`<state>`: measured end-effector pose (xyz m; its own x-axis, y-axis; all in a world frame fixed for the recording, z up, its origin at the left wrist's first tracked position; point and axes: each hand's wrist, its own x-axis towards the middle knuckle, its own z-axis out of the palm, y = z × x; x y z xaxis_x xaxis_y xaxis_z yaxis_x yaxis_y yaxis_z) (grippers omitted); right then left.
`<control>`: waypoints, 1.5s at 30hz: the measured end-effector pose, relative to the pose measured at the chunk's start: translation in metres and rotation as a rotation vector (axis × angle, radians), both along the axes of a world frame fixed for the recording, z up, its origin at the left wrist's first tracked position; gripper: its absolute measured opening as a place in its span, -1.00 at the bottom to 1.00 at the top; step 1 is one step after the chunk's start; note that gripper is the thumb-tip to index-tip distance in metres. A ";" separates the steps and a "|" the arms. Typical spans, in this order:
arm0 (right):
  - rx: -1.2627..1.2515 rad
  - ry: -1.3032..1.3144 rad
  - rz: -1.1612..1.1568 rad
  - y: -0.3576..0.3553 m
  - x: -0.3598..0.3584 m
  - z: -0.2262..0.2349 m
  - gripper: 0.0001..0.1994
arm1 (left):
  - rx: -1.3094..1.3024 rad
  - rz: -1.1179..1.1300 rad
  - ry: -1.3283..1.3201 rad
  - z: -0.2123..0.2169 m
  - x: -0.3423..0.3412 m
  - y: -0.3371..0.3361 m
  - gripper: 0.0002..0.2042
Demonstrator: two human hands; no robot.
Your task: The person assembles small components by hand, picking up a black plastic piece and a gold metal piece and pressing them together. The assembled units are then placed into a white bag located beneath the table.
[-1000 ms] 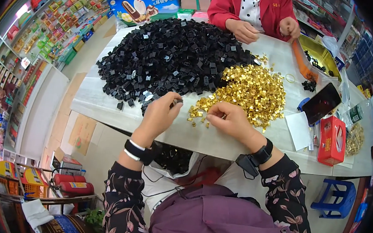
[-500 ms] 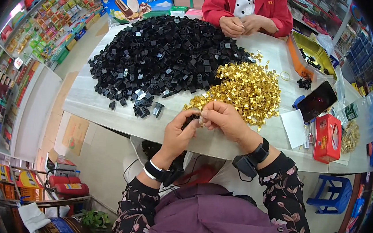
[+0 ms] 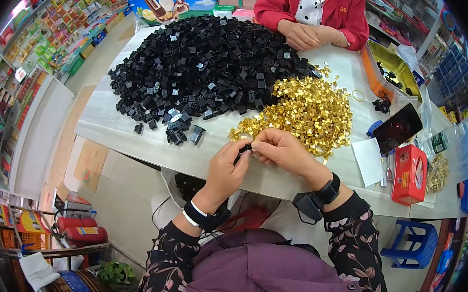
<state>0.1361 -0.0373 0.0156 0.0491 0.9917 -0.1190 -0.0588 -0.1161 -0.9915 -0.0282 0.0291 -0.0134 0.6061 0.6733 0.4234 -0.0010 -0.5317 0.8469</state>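
Close to the table's near edge, my left hand is closed round a small black plastic piece, part of which shows between thumb and fingers. My right hand meets it there, thumb and forefinger pinched at the piece's end. Whatever lies inside that pinch is too small or hidden to name. Just beyond my right hand spreads a heap of small gold metal pieces. A large mound of black plastic pieces rises behind and left of my hands, with a few strays at its near edge.
Across the table, a person in a red jacket rests their hands on it. To the right are a yellow-lined tin, a phone, a red box and white paper. A blue stool stands below right.
The black piece shows more plainly between my fingers, and my left hand has turned slightly. Across the table, the other person's hands have come down together onto the tabletop.
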 end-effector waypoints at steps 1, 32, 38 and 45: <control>-0.002 0.001 -0.001 0.000 0.000 0.000 -0.82 | 0.085 0.014 0.016 0.000 0.000 0.000 -0.78; 0.010 0.046 -0.031 -0.002 0.004 0.008 -0.84 | -0.214 -0.043 -0.032 0.003 0.002 -0.005 -0.80; -0.068 0.014 0.007 -0.004 0.002 0.013 -0.83 | -0.219 -0.019 0.024 0.003 -0.001 -0.004 -0.78; -0.045 -0.124 -0.002 -0.001 0.007 0.003 -0.81 | -0.109 -0.006 0.051 0.000 0.002 -0.004 -0.79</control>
